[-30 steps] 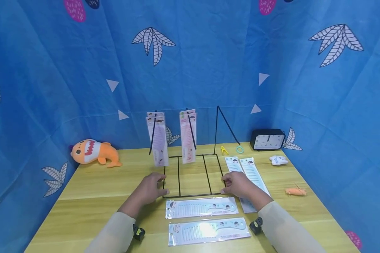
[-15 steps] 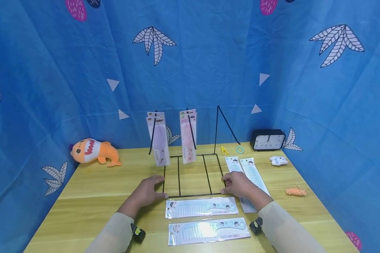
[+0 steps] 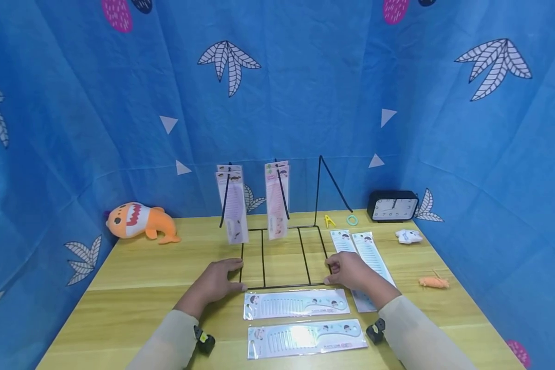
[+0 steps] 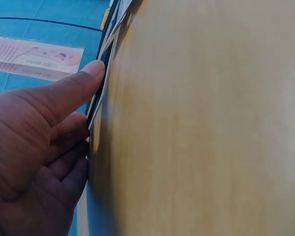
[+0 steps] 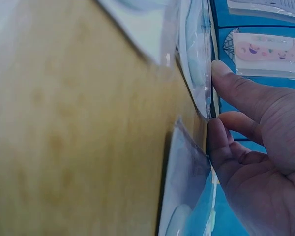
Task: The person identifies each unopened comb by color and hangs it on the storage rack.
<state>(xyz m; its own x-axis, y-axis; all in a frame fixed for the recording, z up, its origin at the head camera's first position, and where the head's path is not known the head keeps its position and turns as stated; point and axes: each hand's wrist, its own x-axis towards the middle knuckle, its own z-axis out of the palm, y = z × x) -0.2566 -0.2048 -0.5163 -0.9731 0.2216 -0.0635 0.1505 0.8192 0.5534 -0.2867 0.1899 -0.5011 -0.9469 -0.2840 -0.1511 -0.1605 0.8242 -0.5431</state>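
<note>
A black wire display rack (image 3: 263,262) stands on the wooden table in the head view. Two packaged purple combs (image 3: 233,208) hang on its left hook and two packaged pink combs (image 3: 276,205) on its middle hook. My left hand (image 3: 216,281) lies at the rack's front left corner, thumb and fingers apart and touching the wire. At the front right, my right hand (image 3: 350,270) has curled fingers at the side bar and seems to grip it. In the right wrist view, the right thumb and index finger meet the rack's edge, close to packaged combs (image 5: 196,59).
Two packaged blue combs (image 3: 297,303) lie before the rack, and two more packs (image 3: 373,255) lie at its right. An orange plush shark (image 3: 141,222), black clock (image 3: 392,205), yellow clip (image 3: 329,221), teal ring (image 3: 352,220), white plush (image 3: 408,236) and orange toy (image 3: 433,281) surround it.
My left hand has shifted slightly toward the front, its fingers spreading a little more. The hanging purple combs swung slightly to the right. My right hand stays in place; the head view shifted slightly.
</note>
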